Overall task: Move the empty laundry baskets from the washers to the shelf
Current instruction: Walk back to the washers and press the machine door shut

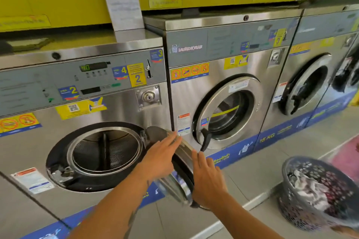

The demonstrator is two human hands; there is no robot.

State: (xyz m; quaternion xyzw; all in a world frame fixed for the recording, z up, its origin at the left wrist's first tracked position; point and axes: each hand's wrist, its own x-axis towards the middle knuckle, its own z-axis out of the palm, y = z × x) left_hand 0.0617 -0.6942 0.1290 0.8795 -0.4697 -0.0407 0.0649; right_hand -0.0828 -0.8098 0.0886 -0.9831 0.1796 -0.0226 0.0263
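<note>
A grey perforated laundry basket (303, 205) stands on the tiled floor at the lower right, with clothes inside it. In front of me is a steel washer (108, 106) with its round door (182, 172) swung open toward me and an empty drum (105, 150) showing. My left hand (161, 158) lies with straight fingers on the inner side of the door's top edge. My right hand (206, 180) presses flat, fingers straight, on the door's outer side. No shelf is in view.
Two more washers stand to the right: the middle washer (225, 87) with its door shut, the right washer (310, 75) with dark clothes behind its glass. A raised step (258, 203) runs under the machines. A pink mat (345, 153) lies on the floor at far right.
</note>
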